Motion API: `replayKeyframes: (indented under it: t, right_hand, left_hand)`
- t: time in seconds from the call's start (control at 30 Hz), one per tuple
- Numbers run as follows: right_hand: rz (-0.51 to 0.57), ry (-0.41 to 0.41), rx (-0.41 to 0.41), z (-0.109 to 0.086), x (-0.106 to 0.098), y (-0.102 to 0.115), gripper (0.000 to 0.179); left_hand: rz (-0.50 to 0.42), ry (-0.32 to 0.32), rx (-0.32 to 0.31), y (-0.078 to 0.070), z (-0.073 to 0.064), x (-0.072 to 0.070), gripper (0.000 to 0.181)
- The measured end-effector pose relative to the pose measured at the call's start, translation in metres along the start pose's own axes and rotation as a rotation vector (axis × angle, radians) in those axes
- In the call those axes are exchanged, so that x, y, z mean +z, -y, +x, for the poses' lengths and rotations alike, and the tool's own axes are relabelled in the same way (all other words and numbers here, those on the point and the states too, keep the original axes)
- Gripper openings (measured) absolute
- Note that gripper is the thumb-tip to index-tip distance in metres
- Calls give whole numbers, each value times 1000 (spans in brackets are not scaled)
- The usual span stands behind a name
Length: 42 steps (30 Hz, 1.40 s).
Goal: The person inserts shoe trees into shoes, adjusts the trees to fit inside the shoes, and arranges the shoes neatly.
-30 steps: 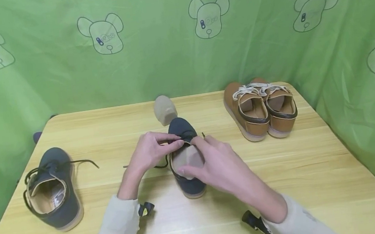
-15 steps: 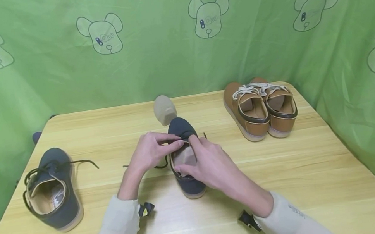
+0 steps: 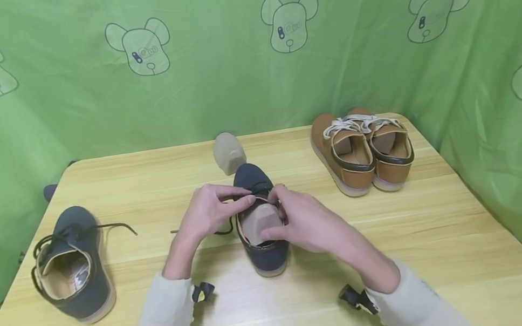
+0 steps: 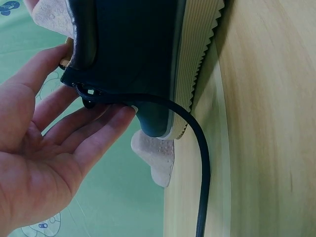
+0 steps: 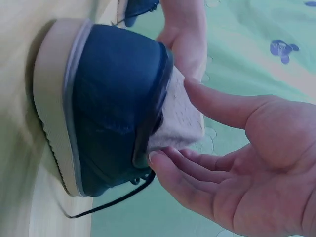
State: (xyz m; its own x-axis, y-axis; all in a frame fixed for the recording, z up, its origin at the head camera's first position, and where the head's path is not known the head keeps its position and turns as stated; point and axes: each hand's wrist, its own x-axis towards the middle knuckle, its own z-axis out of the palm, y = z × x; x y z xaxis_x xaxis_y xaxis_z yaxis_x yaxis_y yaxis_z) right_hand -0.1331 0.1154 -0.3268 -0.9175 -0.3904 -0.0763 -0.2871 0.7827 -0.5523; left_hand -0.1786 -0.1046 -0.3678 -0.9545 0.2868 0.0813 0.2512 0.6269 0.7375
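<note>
A navy lace-up shoe [image 3: 266, 257] stands mid-table, toe away from me. A pale grey moulded shoe insert [image 3: 258, 223] sits partly inside its opening; the right wrist view shows the insert [image 5: 180, 111] sticking out above the collar. With thumb and fingers on either side, my right hand [image 3: 309, 222] grips that insert. My left hand [image 3: 208, 210] pinches the shoe's tongue between thumb and forefinger, its other fingers near the laces [image 4: 128, 98]. Inside the shoe, the insert's front end is hidden.
Another navy shoe [image 3: 81, 277], laces loose, stands at the left. A second grey insert [image 3: 229, 153] lies beyond the middle shoe's toe. Two brown shoes [image 3: 363, 156] with white laces stand at the back right. A green curtain [image 3: 231, 79] hangs behind the table [image 3: 447, 249].
My right hand moved forward and left half a second ago, then back right. The insert stayed in the shoe's opening, and more of it shows now. My left hand has kept its place.
</note>
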Motion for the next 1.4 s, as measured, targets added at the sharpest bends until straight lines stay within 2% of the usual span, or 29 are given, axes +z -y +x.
replayKeyframes:
  t: [0.13, 0.4, 0.67, 0.87, 1.2, 1.4]
  right_hand:
    - [13, 16, -2, 1, -4, -4, 53]
    - [38, -15, 7, 5, 0, -5, 54]
    - [16, -36, 66, 9, 6, -7, 67]
    - [-30, -42, 79, 14, 13, -13, 76]
    - [-61, -115, 42, 20, 21, -15, 69]
    - [-106, -198, -14, 26, 28, -22, 62]
  left_hand:
    - [-2, 0, -7, 0, 1, 1, 27]
    - [-1, -2, -25, 0, 1, 1, 27]
    - [0, 6, -38, -1, 0, -1, 29]
    - [-4, 8, -39, -1, -1, -2, 30]
    - [-4, 12, -30, -1, -1, -2, 29]
    - [-14, 13, -24, -1, -1, -1, 28]
